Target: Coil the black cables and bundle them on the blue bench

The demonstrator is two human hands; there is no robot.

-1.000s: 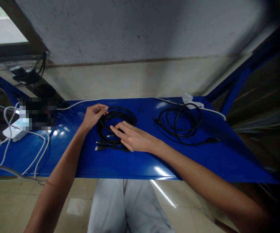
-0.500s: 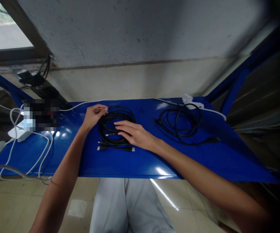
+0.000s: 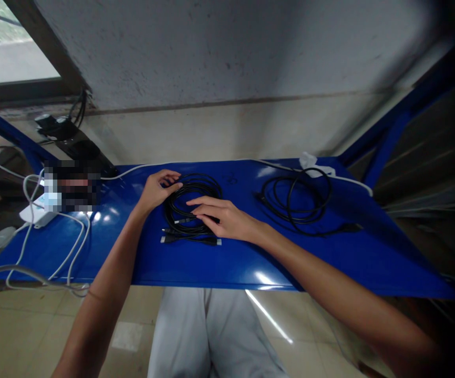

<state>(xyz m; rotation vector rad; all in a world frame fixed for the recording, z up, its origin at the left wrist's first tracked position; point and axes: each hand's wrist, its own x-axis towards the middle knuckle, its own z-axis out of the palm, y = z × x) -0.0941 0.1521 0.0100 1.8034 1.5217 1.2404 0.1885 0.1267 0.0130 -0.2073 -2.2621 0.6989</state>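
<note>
Cabling, black and coiled in several stacked rings (image 3: 199, 188), lies on the blue desk (image 3: 243, 268) a little left of its middle, about midway between front and rear edges. At least 4 connectors are visible: 3 lie toward the front of the coil, and 1 inside its loop.

Left hand (image 3: 157, 190): at the coil's left rim, fingers curved, thumb parted from them; firm contact cannot be confirmed. Right hand (image 3: 227, 220): relaxed over the coil's right side, fingers spread from the thumb, no grip apparent.

Handling, as judged: light to moderate weight, springy rather than limp, likely to uncoil if lifted by 1 strand. The jacket appears smooth (faint sheen noted) and may slide. Recommended hold: both sides of the ring bundle, all strands together; connector tips, with pale metal-looking ends, should not bear load.

Materials: desk surface glossy, apparently painted, with glare near the front edge. A looser black cable (image 3: 304, 211) lies toward the right edge, its loops uneven. Crumpled, translucent white wrapping (image 3: 308, 159) sits near the rear right corner.
</note>
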